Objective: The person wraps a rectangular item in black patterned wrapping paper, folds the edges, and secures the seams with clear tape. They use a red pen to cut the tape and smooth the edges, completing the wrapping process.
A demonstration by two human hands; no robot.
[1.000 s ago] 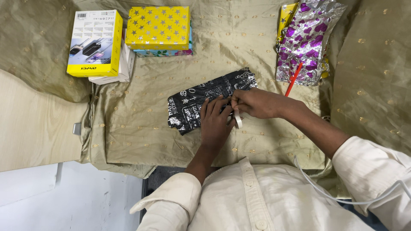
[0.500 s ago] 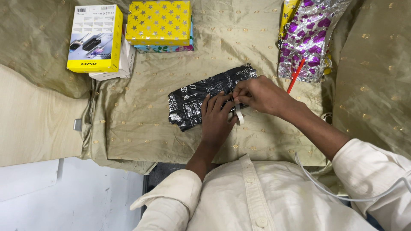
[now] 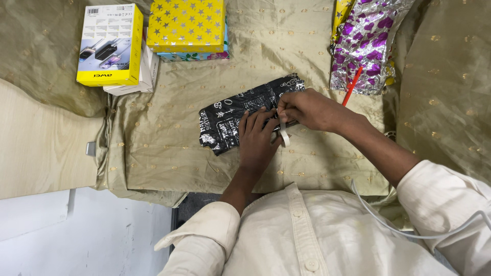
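Observation:
A small parcel wrapped in black paper with white drawings (image 3: 240, 112) lies on the olive-gold cloth (image 3: 169, 148). My left hand (image 3: 258, 138) lies flat on its near edge, pressing it down. My right hand (image 3: 307, 108) rests on the parcel's right end and pinches a short strip of clear tape (image 3: 284, 135) that hangs down from the fingers over the left hand's fingertips.
At the back left stands a yellow product box (image 3: 110, 45) on white boxes. Beside it sits a yellow star-patterned gift box (image 3: 186, 25). A silver-and-purple foil sheet (image 3: 365, 43) with a red pen (image 3: 352, 86) lies at the back right. Bare wooden tabletop (image 3: 41, 148) shows at left.
My right hand has shifted a little along the parcel's right end while the tape strip stays in its fingers. My left hand keeps pressing the parcel.

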